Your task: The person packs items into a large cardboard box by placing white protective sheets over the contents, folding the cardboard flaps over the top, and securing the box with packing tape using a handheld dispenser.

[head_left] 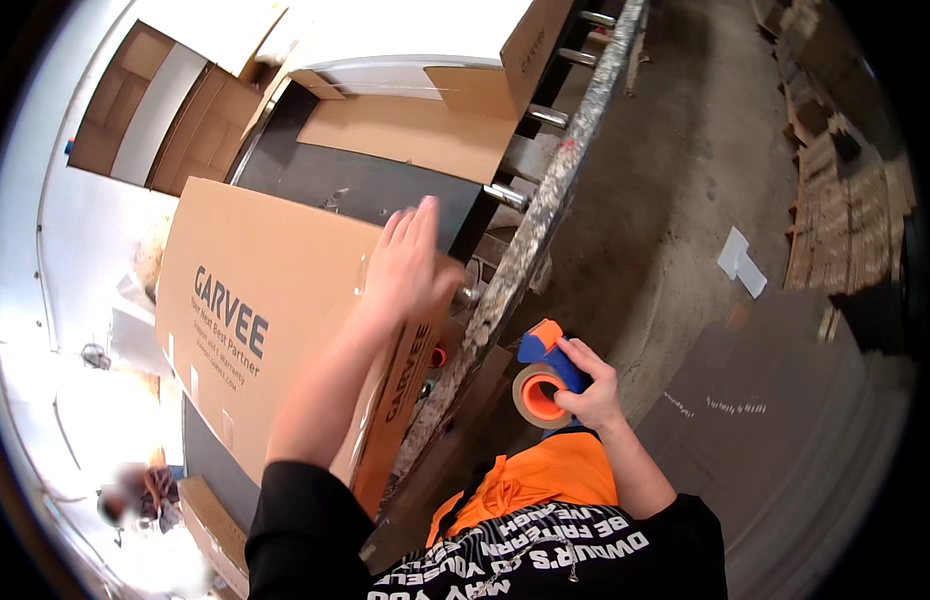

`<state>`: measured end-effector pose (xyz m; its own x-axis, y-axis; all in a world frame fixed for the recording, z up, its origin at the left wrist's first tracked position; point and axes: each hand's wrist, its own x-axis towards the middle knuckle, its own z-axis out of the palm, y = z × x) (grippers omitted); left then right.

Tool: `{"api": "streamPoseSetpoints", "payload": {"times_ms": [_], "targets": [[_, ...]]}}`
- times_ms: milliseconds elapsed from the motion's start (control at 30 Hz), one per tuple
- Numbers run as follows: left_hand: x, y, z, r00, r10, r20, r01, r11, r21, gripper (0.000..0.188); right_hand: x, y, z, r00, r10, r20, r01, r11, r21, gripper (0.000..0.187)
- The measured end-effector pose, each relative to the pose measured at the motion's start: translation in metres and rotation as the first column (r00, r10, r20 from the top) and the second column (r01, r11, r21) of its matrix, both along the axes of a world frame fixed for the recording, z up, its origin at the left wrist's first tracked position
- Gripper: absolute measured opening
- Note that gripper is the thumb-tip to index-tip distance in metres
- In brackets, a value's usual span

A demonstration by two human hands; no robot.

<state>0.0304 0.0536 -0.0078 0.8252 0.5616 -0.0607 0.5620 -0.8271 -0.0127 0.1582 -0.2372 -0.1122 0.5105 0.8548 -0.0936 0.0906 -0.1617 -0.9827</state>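
A large closed brown cardboard box (285, 270) with dark print lies on the conveyor, strips of clear tape along its edges. My left hand (410, 258) rests at its far right corner, fingers stretched out and holding nothing. Lower right, off the conveyor's side, my right hand (591, 390) is closed round the handle of a tape dispenser (553, 350). The dispenser is blue and orange, with a roll of tape (523, 400) on its orange hub. It is apart from the box.
Beyond the box, an open carton (405, 135) holding something white sits on the conveyor. A worn metal rail (545, 215) with rollers runs along the right side. Open cartons (175, 110) stand upper left. Cardboard stacks (845, 205) and a dark flat sheet (745, 400) are at right; a white scrap (742, 262) lies on the floor.
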Motion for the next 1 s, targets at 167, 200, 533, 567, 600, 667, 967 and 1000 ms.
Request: {"api": "streamPoseSetpoints", "payload": {"times_ms": [167,200,533,567,600,667,967,1000], "targets": [[-0.088,-0.078,0.010,0.983,0.152,-0.106,-0.156,0.987,-0.027,0.122,0.098,0.107,-0.001,0.938,0.277,-0.209,-0.260,0.960,0.105,0.070],[-0.083,-0.077,0.011,0.975,0.185,-0.123,-0.190,0.981,-0.033,0.122,0.110,0.145,-0.004,0.888,0.372,-0.271,-0.339,0.927,0.162,0.073],[-0.036,-0.015,-0.002,0.980,0.141,0.143,-0.125,0.986,-0.114,0.123,0.078,0.367,-0.004,-0.004,0.895,-0.447,-0.988,0.066,0.141,0.069],[-0.036,-0.014,0.000,0.978,0.154,0.140,-0.137,0.983,-0.123,0.123,0.091,0.349,-0.004,-0.044,0.899,-0.436,-0.995,0.002,0.104,0.068],[-0.031,-0.012,0.004,0.989,0.137,0.052,-0.129,0.982,-0.136,0.116,0.107,0.322,-0.007,-0.027,0.896,-0.444,-0.993,0.026,0.113,0.069],[-0.020,-0.012,0.014,0.984,0.171,-0.039,-0.175,0.966,-0.192,0.089,0.105,0.264,-0.016,0.008,0.901,-0.434,-0.976,0.102,0.193,0.071],[-0.016,-0.008,0.012,0.979,0.197,0.043,-0.190,0.973,-0.132,0.033,-0.003,0.216,0.055,-0.299,0.898,0.324,-0.932,-0.203,-0.299,0.030],[-0.018,-0.008,0.013,0.978,0.197,0.063,-0.188,0.973,-0.131,0.032,-0.006,0.208,0.057,-0.316,0.922,0.226,-0.935,-0.261,-0.242,0.045]]}}
